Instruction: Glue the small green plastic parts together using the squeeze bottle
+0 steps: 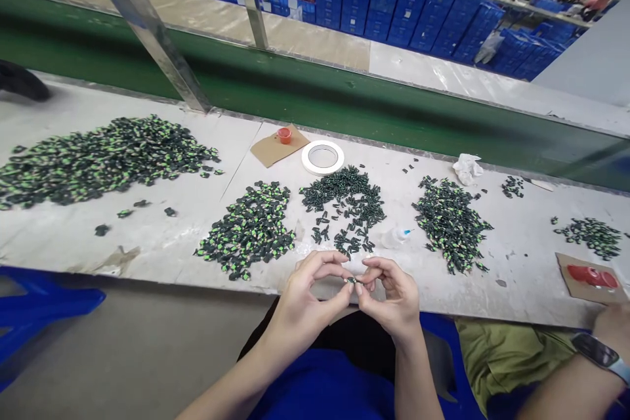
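Over the table's front edge, my left hand (319, 289) and my right hand (391, 295) meet, pinching a small dark green part (352, 280) between thumbs and fingertips. It has a bright tip; its exact kind is too small to make out. Just beyond my fingers lies a loose pile of small dark pieces (352, 193). To its left is a pile of dark parts with bright green spots (249, 230), and to its right another similar pile (450, 223). A clear bottle with a blue needle tip (395, 236) lies close beyond my right hand.
A white tape roll (323, 157) and a red cup (284, 136) on cardboard (268, 149) sit at the back. A large pile of parts (108, 157) covers the left. At right, another person's arm with a watch (598, 351) reaches beside red containers (590, 275). A metal post (162, 46) rises behind.
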The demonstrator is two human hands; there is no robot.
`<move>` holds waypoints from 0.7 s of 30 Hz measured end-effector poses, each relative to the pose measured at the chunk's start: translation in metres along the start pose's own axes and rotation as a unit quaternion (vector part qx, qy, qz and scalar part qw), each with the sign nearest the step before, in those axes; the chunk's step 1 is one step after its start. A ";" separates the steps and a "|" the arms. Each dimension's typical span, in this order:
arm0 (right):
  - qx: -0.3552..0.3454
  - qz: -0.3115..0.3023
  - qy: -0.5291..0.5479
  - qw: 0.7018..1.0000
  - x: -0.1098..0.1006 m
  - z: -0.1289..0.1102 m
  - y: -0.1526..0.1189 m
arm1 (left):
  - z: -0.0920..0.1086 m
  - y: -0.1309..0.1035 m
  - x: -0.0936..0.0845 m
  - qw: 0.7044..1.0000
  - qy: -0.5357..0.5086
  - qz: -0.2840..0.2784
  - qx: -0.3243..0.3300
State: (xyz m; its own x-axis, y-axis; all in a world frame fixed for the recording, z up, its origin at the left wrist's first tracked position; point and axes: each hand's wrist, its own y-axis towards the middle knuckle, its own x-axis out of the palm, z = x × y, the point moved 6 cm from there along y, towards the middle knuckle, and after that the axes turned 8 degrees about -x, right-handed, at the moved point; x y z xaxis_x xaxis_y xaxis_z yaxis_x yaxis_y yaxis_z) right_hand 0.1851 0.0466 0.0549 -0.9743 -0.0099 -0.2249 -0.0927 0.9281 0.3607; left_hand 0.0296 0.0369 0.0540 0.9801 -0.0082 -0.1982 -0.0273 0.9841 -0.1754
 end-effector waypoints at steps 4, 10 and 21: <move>0.002 -0.013 0.017 1.000 -0.001 -0.002 -0.001 | 0.000 0.000 0.001 1.000 -0.004 -0.011 -0.007; -0.017 -0.034 0.001 0.999 -0.003 -0.011 -0.001 | 0.005 0.006 -0.001 0.999 0.012 -0.033 0.011; -0.015 -0.022 0.017 0.999 0.000 -0.014 -0.002 | 0.015 -0.005 -0.006 0.998 0.030 -0.035 0.047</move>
State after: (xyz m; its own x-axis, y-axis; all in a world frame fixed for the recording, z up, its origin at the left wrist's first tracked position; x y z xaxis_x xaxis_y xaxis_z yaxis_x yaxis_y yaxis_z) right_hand 0.1822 0.0394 0.0665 -0.9756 -0.0649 -0.2098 -0.1420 0.9151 0.3773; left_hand 0.0270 0.0347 0.0709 0.9654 -0.0859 -0.2461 0.0626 0.9929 -0.1009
